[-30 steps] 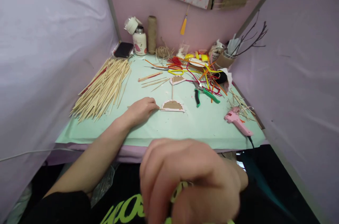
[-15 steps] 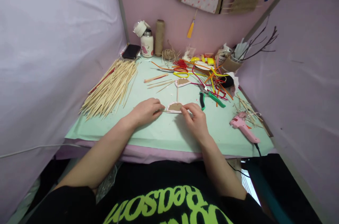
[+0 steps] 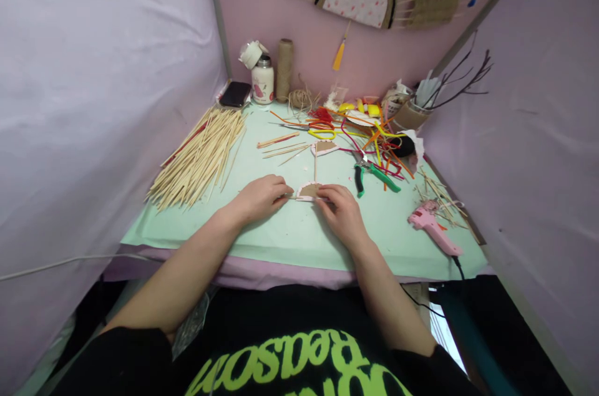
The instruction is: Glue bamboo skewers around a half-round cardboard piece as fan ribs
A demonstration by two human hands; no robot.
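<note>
Mint tabletop [image 3: 281, 243], right hand [image 3: 345, 215] now lowered, pinching half-circle [image 3: 307, 191], left hand [image 3: 261, 198] pinching stick [image 3: 294, 198]

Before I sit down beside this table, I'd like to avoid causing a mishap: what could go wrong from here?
Fingers of the right hand are on the near half-round piece; a jolt might bend it or shift the thin stick running toward the far half-round piece.
The pink glue gun lies near the table edge, its cord hanging over; a snag could pull it off.
</note>
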